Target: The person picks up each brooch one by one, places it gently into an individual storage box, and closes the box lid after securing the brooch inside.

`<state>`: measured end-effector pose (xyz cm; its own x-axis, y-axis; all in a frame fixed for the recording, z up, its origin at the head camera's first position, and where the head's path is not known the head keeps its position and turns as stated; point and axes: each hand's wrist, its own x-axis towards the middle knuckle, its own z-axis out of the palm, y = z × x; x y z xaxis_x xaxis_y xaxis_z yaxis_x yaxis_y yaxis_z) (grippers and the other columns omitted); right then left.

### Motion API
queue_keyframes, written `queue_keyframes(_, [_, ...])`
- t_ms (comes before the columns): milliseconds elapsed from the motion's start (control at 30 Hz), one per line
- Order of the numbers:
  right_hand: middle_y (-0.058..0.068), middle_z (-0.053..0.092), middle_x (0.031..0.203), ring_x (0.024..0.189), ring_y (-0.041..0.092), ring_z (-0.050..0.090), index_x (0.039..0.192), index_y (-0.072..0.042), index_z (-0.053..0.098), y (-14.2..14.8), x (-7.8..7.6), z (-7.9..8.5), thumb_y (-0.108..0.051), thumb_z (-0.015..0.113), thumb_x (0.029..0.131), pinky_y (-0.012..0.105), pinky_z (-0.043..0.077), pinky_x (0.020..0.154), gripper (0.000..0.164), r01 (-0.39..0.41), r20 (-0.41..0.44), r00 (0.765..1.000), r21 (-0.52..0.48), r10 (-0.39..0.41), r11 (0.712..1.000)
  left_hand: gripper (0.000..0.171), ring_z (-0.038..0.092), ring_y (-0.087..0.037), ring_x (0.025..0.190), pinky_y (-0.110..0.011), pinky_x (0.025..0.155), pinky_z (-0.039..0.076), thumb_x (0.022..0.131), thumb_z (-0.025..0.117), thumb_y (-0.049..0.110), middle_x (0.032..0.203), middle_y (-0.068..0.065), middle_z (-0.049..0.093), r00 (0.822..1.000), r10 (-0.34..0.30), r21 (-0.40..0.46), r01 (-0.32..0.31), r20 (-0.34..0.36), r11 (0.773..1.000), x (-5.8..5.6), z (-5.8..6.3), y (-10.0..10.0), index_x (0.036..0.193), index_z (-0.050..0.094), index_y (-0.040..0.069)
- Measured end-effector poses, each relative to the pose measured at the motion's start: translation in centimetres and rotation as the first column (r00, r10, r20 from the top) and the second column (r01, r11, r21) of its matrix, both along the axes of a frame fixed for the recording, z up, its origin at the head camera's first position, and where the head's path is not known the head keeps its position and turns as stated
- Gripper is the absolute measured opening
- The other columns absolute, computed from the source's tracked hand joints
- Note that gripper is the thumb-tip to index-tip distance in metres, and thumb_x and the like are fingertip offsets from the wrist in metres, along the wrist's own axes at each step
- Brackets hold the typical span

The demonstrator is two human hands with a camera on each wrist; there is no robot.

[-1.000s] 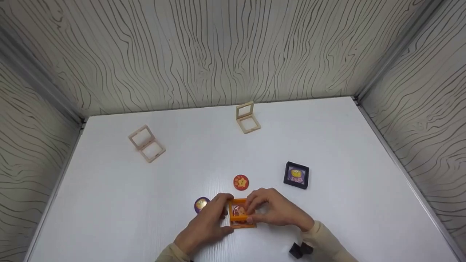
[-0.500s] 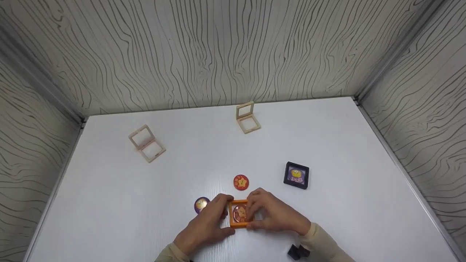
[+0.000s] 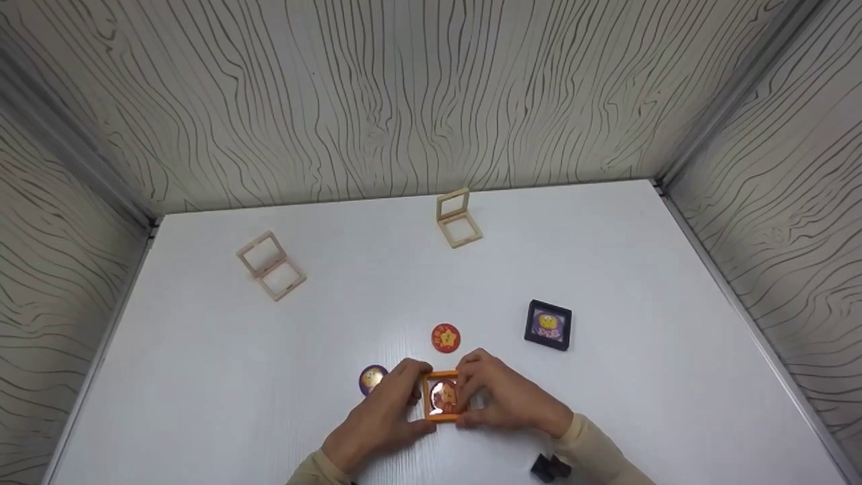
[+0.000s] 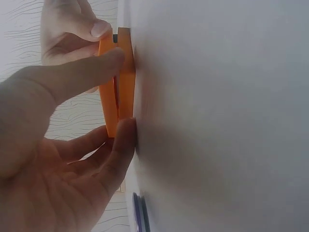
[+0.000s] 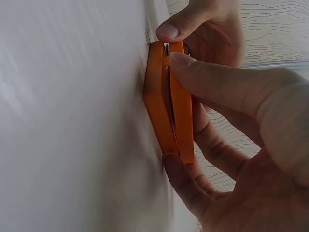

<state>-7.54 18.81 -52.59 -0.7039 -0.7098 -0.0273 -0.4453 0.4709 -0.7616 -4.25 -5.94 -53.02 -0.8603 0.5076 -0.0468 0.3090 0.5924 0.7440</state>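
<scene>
Between your left hand [image 3: 378, 412] and right hand [image 3: 506, 399], the head view shows the orange square frame [image 3: 441, 417], pinched by both; its lid [image 3: 442, 373], tilted up a second ago, now covers the red star disc [image 3: 445, 396]. Left wrist: thin gap under the lid. Right wrist: likewise, so closing looks nearly done.
</scene>
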Motion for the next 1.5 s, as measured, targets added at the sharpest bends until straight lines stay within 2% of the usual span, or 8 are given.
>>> queue_keyframes(133, [-0.017,0.062,0.089,0.108,0.01,0.05,0.08,-0.028,0.08,-0.1,0.1,0.0,-0.024,0.09,0.074,0.033,0.043,0.1,0.012,-0.006,-0.022,1.0,-0.017,0.006,1.0,0.071,0.051,-0.01,0.094,-0.021,0.078,0.047,0.078,0.087,0.022,0.114,0.005,0.051,1.0,-0.009,0.012,0.01,-0.029,1.0,0.1,-0.1,0.0,0.135,0.046,0.014])
queue_keyframes(367, [-0.016,0.061,0.088,0.109,0.01,0.049,0.08,-0.028,0.08,-0.2,0.2,0.2,-0.022,0.089,0.074,0.033,0.043,0.101,0.012,-0.003,-0.007,1.0,-0.011,0.002,1.0,0.071,0.052,-0.01,0.095,-0.023,0.08,0.049,0.077,0.087,0.022,0.118,0.003,0.052,0.999,-0.008,0.017,0.009,-0.04,1.0,0.1,-0.2,0.0,0.135,0.047,0.013])
queue_keyframes(700, [-0.018,0.06,0.089,0.113,0.011,0.049,0.079,-0.028,0.079,-0.3,0.4,0.0,-0.024,0.089,0.075,0.035,0.043,0.103,0.011,0.012,-0.011,1.0,0.021,-0.012,1.0,0.072,0.053,-0.01,0.096,-0.023,0.08,0.052,0.077,0.088,0.024,0.123,0.004,0.053,0.999,0.045,-0.014,-0.044,0.02,0.999,0.4,0.0,0.4,0.136,0.048,0.016])
queue_keyframes(1067, [-0.018,0.06,0.089,0.116,0.013,0.048,0.078,-0.028,0.077,-0.2,0.5,0.0,-0.022,0.088,0.075,0.036,0.043,0.103,0.013,0.014,-0.017,1.0,0.016,-0.014,1.0,0.073,0.053,-0.01,0.095,-0.023,0.079,0.052,0.075,0.089,0.018,0.122,0.006,0.053,0.996,0.082,-0.016,-0.082,0.027,0.997,0.6,0.1,0.9,0.135,0.048,0.018])
queue_keyframes(1133, [-0.018,0.06,0.088,0.115,0.013,0.048,0.077,-0.028,0.078,-0.1,0.4,0.0,-0.022,0.088,0.075,0.036,0.043,0.102,0.013,0.005,-0.023,1.0,0.014,-0.005,1.0,0.072,0.053,-0.009,0.095,-0.023,0.079,0.052,0.076,0.089,0.018,0.121,0.006,0.052,0.996,0.075,-0.023,-0.075,0.037,0.997,0.6,0.1,1.0,0.135,0.047,0.019])
queue_keyframes(1333, [-0.019,0.058,0.087,0.114,0.011,0.047,0.078,-0.029,0.078,0.4,0.1,0.6,-0.021,0.088,0.075,0.037,0.043,0.101,0.013,0.02,-0.032,0.999,0.07,-0.018,0.997,0.075,0.056,-0.012,0.1,-0.025,0.082,0.053,0.078,0.086,0.016,0.138,0.0,0.046,0.998,0.035,-0.009,-0.035,0.058,0.999,-0.2,0.9,0.1,0.14,0.045,0.015])
queue_keyframes(1433, [-0.02,0.058,0.089,0.113,0.01,0.047,0.078,-0.03,0.078,0.7,-0.1,0.9,-0.022,0.088,0.076,0.037,0.044,0.101,0.013,0.026,-0.046,0.999,0.105,-0.021,0.994,0.073,0.058,-0.015,0.099,-0.027,0.082,0.054,0.08,0.085,0.017,0.138,-0.003,0.047,0.998,0.054,0.007,-0.055,0.042,0.998,-0.8,1.6,-1.1,0.141,0.045,0.014])
queue_keyframes(1500, [-0.02,0.058,0.09,0.111,0.009,0.047,0.078,-0.03,0.077,0.9,-0.1,1.0,-0.022,0.089,0.075,0.037,0.045,0.1,0.014,0.025,-0.06,0.998,0.118,-0.018,0.993,0.069,0.059,-0.017,0.098,-0.029,0.082,0.055,0.083,0.083,0.018,0.135,-0.004,0.05,0.996,0.089,0.023,-0.089,0.02,0.996,-1.3,2.1,-2.2,0.14,0.045,0.015])
